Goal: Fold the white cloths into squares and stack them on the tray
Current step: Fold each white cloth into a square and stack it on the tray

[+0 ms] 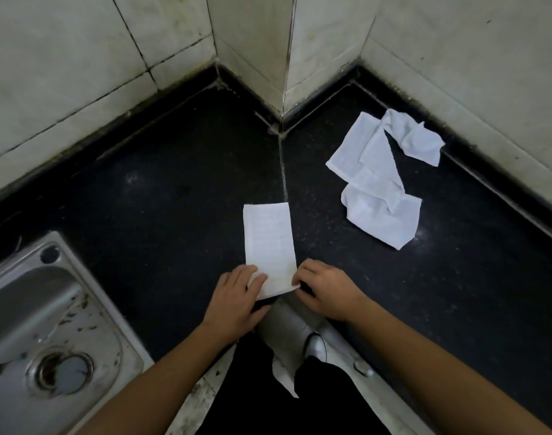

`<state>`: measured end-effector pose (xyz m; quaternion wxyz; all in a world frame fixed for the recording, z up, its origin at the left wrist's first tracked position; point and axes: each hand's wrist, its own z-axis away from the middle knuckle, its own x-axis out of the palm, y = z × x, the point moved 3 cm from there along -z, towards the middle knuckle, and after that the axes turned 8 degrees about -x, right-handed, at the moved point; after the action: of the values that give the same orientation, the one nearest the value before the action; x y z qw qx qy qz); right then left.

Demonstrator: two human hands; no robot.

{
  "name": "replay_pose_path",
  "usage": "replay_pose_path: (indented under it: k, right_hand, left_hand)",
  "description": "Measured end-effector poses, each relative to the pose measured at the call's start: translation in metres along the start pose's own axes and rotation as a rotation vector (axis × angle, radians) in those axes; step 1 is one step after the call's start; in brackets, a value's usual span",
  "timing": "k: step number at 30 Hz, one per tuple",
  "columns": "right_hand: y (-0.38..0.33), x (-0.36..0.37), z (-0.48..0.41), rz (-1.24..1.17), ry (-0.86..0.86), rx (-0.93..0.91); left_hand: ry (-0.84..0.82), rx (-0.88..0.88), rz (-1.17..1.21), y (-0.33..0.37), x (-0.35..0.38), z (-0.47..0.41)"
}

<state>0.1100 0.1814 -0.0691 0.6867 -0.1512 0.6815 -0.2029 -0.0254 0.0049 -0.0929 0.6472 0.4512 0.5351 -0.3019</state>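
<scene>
A white cloth (pixel 268 240), folded into a long narrow strip, lies on the black counter (pixel 161 196) in front of me, pointing away. My left hand (pixel 240 296) holds its near left corner, thumb on top of the fabric. My right hand (pixel 321 290) pinches the near right corner with curled fingers. A loose heap of crumpled white cloths (pixel 378 177) lies further back on the right, close to the wall. No tray is in view.
A stained steel sink (pixel 45 334) with a drain sits at the lower left. Tiled walls (pixel 252 42) form a jutting corner behind the counter. The counter's front edge runs below my wrists, with my dark clothing and a white shoe (pixel 315 343) beneath.
</scene>
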Motion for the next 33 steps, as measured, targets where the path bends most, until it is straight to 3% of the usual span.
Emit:
replay_pose_path:
  k: [5, 12, 15, 17, 20, 23, 29, 33]
  right_hand:
    - [0.008, -0.006, -0.004, 0.034, -0.001, -0.048]
    - [0.021, -0.003, -0.02, 0.065, -0.288, -0.063]
    - [0.024, -0.015, -0.034, -0.045, -0.259, 0.009]
    - [0.03, -0.026, -0.047, -0.202, -0.204, 0.163]
    - [0.047, -0.035, -0.071, -0.467, -0.025, 0.444]
    - [0.065, -0.033, -0.097, -0.615, 0.174, 0.611]
    - [0.079, -0.024, -0.126, -0.6, 0.206, 0.789]
    - [0.083, -0.015, -0.127, -0.597, 0.23, 0.839]
  left_hand:
    - [0.0, 0.016, -0.029, -0.002, 0.003, -0.013]
    - [-0.189, 0.066, 0.075, -0.015, -0.009, -0.033]
    - [-0.371, -0.032, 0.232, -0.026, -0.02, -0.05]
    - [-0.476, -0.19, 0.434, -0.036, -0.026, -0.068]
    - [-0.376, -0.555, 0.817, -0.054, -0.033, -0.095]
    - [-0.236, -0.816, 0.985, -0.064, -0.033, -0.113]
    - [-0.121, -1.038, 0.988, -0.074, -0.011, -0.13]
    - [-0.07, -1.03, 0.885, -0.07, -0.008, -0.134]
